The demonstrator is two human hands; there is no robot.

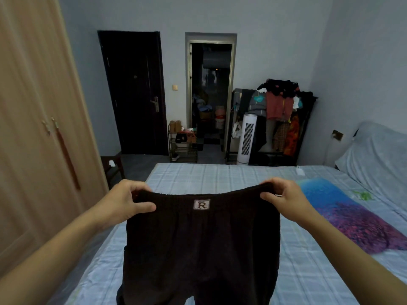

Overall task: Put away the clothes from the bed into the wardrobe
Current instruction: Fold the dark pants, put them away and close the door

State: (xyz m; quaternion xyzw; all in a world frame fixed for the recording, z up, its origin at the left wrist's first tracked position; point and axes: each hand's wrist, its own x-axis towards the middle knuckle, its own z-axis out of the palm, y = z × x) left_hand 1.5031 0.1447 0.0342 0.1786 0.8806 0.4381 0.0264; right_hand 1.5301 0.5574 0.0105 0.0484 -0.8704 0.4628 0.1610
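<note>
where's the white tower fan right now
In the head view the white tower fan stands on the floor past the foot of the bed, right of the open doorway and against the left end of the clothes rack.

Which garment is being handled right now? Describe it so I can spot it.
Above the blue plaid bed, the left hand and right hand hold up dark trousers by the waistband. A small square "R" label marks them.
</note>
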